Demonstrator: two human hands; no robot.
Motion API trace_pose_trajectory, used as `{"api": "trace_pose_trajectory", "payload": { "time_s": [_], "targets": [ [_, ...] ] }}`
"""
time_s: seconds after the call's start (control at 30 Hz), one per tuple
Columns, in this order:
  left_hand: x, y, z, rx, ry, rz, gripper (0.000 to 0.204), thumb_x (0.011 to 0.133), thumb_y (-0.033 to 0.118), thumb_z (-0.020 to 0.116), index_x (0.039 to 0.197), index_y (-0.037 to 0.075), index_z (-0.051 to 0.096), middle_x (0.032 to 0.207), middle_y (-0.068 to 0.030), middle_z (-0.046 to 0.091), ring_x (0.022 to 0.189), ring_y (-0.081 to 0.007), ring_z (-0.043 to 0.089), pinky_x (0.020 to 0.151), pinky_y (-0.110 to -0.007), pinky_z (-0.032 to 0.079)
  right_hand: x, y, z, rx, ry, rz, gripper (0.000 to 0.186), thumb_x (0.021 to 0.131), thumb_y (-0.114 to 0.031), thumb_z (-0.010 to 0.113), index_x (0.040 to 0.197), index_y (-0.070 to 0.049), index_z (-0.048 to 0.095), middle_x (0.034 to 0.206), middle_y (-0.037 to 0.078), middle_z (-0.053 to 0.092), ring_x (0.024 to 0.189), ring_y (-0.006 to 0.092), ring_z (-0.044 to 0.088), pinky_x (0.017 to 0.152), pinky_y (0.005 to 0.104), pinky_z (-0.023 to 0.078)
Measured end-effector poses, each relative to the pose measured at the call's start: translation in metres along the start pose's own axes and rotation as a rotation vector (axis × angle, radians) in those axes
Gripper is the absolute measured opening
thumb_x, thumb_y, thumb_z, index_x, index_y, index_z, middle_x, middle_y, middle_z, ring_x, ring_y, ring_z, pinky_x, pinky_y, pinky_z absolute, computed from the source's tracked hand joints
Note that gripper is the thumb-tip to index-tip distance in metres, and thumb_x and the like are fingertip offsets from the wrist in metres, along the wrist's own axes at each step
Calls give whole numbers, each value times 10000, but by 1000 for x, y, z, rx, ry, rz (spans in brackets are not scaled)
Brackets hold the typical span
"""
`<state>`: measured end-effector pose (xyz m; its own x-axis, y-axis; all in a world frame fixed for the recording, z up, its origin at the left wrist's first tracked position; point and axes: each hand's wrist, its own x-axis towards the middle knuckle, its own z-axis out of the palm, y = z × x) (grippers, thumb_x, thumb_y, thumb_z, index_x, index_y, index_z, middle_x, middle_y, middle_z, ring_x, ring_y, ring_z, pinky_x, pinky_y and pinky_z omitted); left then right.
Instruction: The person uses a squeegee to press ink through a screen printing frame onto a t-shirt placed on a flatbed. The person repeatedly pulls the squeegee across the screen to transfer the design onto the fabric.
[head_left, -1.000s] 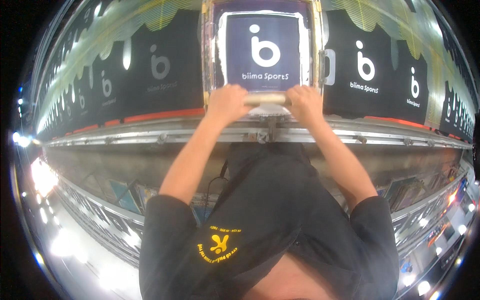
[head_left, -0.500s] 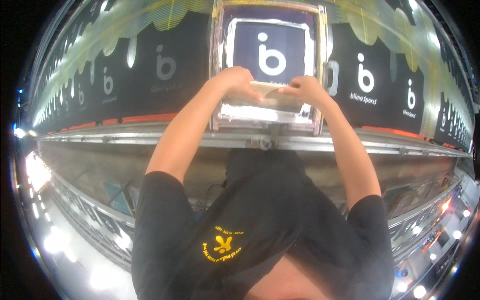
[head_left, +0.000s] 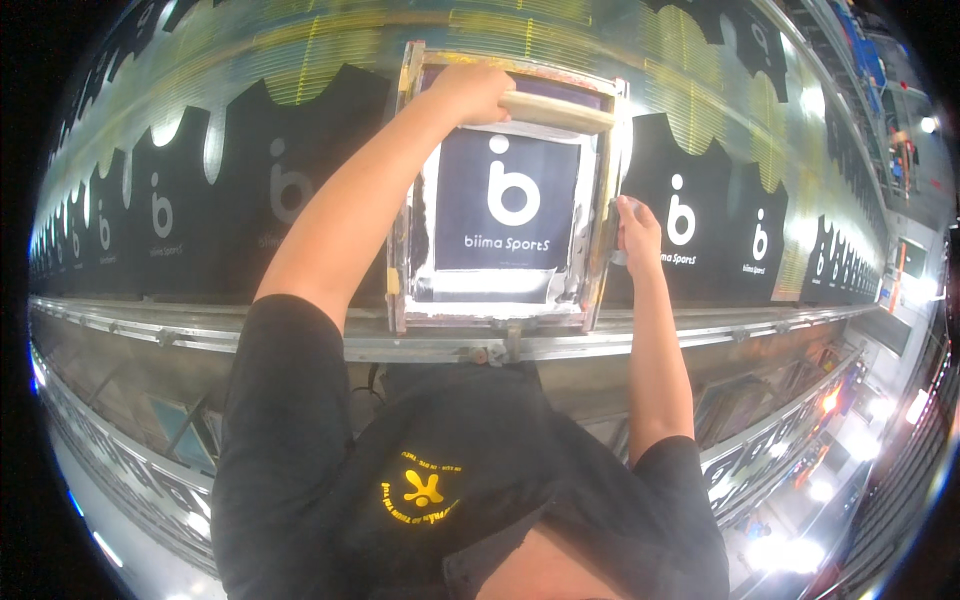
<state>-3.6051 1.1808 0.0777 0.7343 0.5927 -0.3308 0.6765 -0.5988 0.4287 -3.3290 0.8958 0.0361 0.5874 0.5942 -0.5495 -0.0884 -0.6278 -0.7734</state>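
A screen printing frame (head_left: 398, 285) lies in front of me, with a white design on dark showing through its mesh. White ink (head_left: 480, 286) is smeared around the inside borders, thickest along the near end. At the far end, my left hand (head_left: 474, 95) is closed around the left part of a wooden squeegee (head_left: 560, 110), which spans the frame crosswise. My right hand (head_left: 640, 230) is wrapped round the metal handle (head_left: 617, 243) on the frame's right side. Some of its fingers are hidden behind the handle.
Dark cut fabric panels (head_left: 310, 140) with white or faint prints lie in a row on both sides along the long table. A metal rail (head_left: 570, 345) runs along the table's near edge, between it and my body. Bright lights and more racks stand at the right.
The squeegee has gone from the near part of the frame to its far end in my left hand. My right hand has left the squeegee and taken hold of the side handle.
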Motion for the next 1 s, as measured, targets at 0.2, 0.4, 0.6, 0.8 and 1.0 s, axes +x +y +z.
{"api": "trace_pose_trajectory", "payload": {
  "time_s": [0.2, 0.4, 0.6, 0.8, 1.0],
  "targets": [
    [-64, 19, 24, -147, 99, 48, 375, 882, 274, 798, 1253, 243, 755, 1201, -57, 752, 1127, -322, 710, 935, -470, 572, -31, -48, 1, 36, 55, -31, 427, 1045, -311, 715, 1338, -3, 671, 712, -63, 459, 526, 31, 350, 459, 235, 253],
    [-197, 54, 149, -86, 339, 272, 551, 813, 144, 820, 1349, 209, 712, 1365, -35, 694, 1262, -291, 628, 1072, -446, 518, -34, -53, -6, 126, 22, -118, 395, 1022, -292, 749, 1283, -3, 680, 722, -47, 484, 501, 37, 358, 436, 244, 262],
    [-296, 87, 183, -174, 424, 215, 639, 763, 35, 725, 1392, 133, 671, 1425, -78, 657, 1312, -309, 593, 1119, -465, 464, -42, -56, 21, 135, 204, -327, 324, 999, -303, 781, 1154, -20, 766, 839, -43, 671, 661, 30, 503, 579, 227, 394],
    [-332, 18, 133, -135, 343, 108, 588, 766, 56, 747, 1348, 94, 676, 1340, -91, 718, 1240, -311, 661, 1051, -444, 519, -61, -32, 109, 240, 134, -404, 291, 1011, -271, 777, 1160, -22, 751, 953, -14, 708, 786, 68, 585, 690, 245, 485],
    [-411, -100, 104, -91, 220, -76, 532, 830, 201, 825, 1338, 82, 719, 1387, -104, 711, 1324, -295, 633, 1127, -433, 492, -126, -16, 265, 114, 135, -413, 290, 1043, -301, 704, 1120, -25, 752, 1009, 64, 738, 881, 132, 637, 827, 315, 525]
  ]
}}
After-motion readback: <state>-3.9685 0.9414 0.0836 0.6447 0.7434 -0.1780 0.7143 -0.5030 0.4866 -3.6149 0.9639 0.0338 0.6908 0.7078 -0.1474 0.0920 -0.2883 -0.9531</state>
